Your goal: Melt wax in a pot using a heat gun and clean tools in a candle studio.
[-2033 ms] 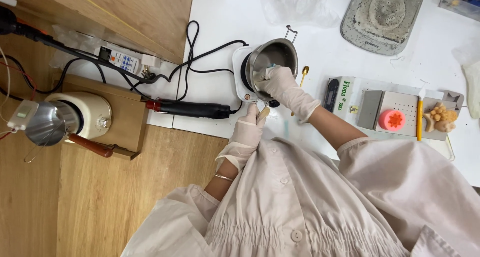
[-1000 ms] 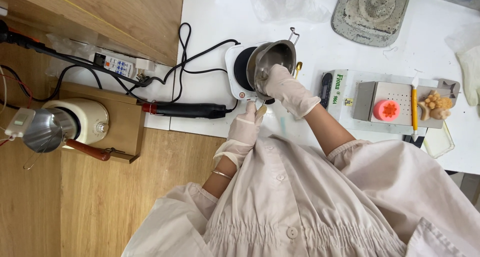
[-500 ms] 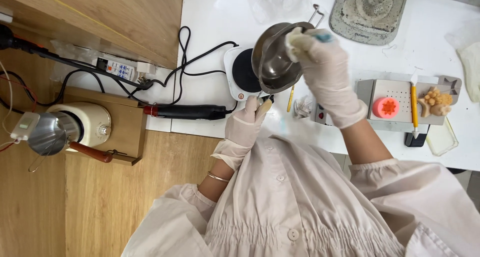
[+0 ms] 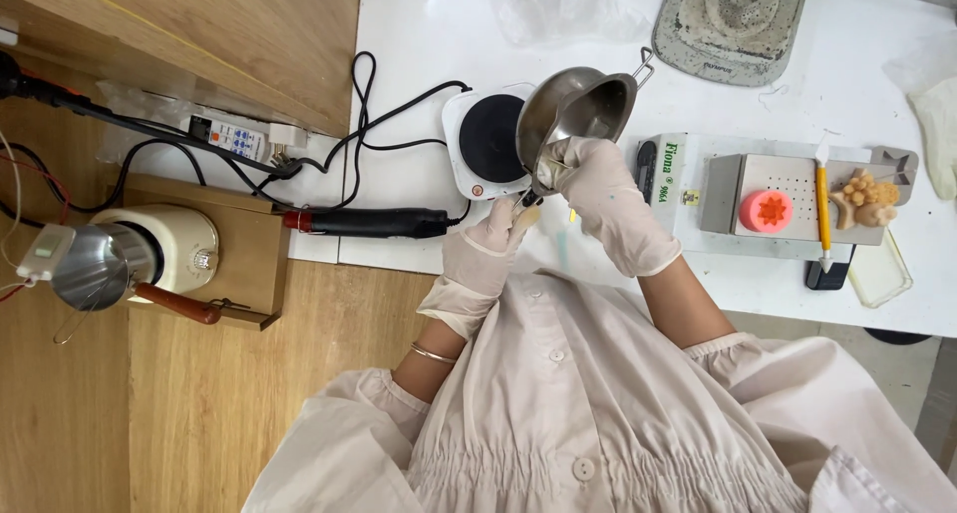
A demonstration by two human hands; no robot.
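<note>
A white hot plate (image 4: 485, 140) with a black round top is sitting on the white table (image 4: 419, 14), its black cord (image 4: 384, 114) looping away. A black heat tool (image 4: 364, 221) is lying beside it. A pink round mould (image 4: 768, 212) and a yellow-handled tool (image 4: 822, 209) are resting on a grey perforated tray (image 4: 728, 189).

Two gloved hands, left (image 4: 478, 257) and right (image 4: 598, 189), one steel pot (image 4: 576, 109), one small hotplate (image 4: 483, 139), one black heat tool (image 4: 364, 221), one pink mould (image 4: 768, 211), one yellow-handled tool (image 4: 822, 209), one grey tray (image 4: 733, 19), one white appliance (image 4: 164, 244)
</note>
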